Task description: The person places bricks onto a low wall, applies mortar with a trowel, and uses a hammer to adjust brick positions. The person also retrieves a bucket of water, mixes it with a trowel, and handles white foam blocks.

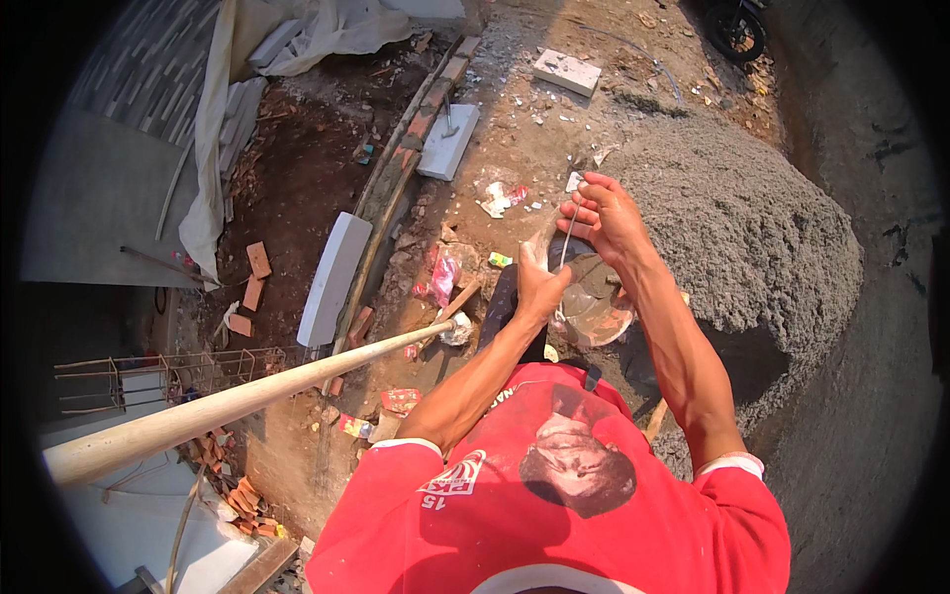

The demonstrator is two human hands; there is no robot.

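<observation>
In front of my red shirt, both hands are raised close together on a thin, pale grey length that looks like wire or cord [569,236]. My left hand [541,285] is closed, pinching it lower down. My right hand [606,220] has its fingers curled at the upper end. Whether the strand is stiff or slack cannot be told. Just below my hands is a round container [606,323] with a shiny, reflecting inside, partly hidden by my arms.
A large heap of grey sand or mix [762,228] rises on the right. A long wooden pole [247,399] slants in from the left. White blocks [334,279] lie along a curved low wall [401,163], with a hammer [449,121] on one. Orange bricks [258,259] and a rebar cage [178,376] lie left.
</observation>
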